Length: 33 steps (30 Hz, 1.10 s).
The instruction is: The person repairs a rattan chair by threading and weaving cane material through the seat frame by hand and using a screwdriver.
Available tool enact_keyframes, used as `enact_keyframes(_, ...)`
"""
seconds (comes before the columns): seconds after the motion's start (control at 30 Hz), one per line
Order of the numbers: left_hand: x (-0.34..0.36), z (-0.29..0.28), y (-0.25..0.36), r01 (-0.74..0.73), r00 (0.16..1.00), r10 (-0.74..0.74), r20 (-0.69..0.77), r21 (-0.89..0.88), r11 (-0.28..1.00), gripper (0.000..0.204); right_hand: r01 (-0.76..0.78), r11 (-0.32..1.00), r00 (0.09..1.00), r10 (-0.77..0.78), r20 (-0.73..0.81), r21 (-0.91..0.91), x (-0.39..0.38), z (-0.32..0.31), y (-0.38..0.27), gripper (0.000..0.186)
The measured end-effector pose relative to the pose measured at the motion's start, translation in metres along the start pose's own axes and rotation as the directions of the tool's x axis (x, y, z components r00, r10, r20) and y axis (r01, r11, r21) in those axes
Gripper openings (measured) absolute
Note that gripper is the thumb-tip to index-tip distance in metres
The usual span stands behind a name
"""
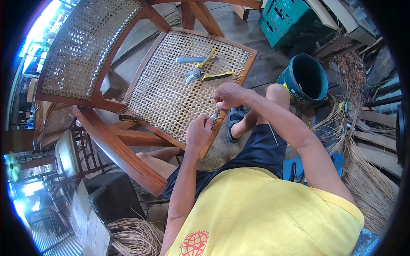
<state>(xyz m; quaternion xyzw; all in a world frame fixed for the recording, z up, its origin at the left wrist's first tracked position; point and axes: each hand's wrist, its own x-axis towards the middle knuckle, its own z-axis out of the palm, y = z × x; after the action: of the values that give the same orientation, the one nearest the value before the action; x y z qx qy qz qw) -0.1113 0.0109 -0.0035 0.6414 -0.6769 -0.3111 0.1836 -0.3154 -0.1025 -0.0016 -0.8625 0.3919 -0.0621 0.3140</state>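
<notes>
A wooden chair [230,128] with a woven cane seat [166,72] lies before me, its frame edge near my knees. My left hand [198,133] is closed at the seat's near edge, its fingertips pinched by a small pale object [214,115] too small to name. Just beyond it, my right hand [229,95] is closed over the seat's right border, and its fingers hide whatever they grip. On the weave rest pruning shears [194,75] with yellow handles, spread apart, and a knife with a greyish blade [188,60].
A dark-handled tool [130,118] lies across the seat frame's left corner. To the right stands a teal bucket [302,77], with green crates [286,21] beyond. Bundled cane strands [363,179] hang at the right; a coil of cane [134,234] sits at lower left.
</notes>
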Motion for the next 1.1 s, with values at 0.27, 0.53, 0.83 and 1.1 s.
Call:
enact_keyframes(0.27,-0.002,-0.004,0.001,0.026,1.000,-0.026,0.006,0.010,1.000,0.027,0.010,0.999,0.999,-0.012,0.038,0.053,0.005,-0.001,-0.001,0.013)
enact_keyframes(0.53,0.001,-0.023,0.038,0.159,0.974,-0.199,0.108,0.301,0.940,0.031,0.018,0.999,0.987,-0.012,0.160,-0.032,0.010,-0.005,-0.009,0.014)
enact_keyframes(0.83,0.025,-0.038,0.071,0.060,0.931,-0.262,0.254,0.602,0.796,0.034,0.117,0.981,0.974,-0.143,0.173,0.153,0.012,-0.010,0.003,0.008)
enact_keyframes(1.1,0.036,-0.046,0.053,0.100,0.902,-0.272,0.336,0.449,0.888,0.033,0.153,0.983,0.976,-0.166,0.140,0.098,0.012,0.000,0.015,0.009)
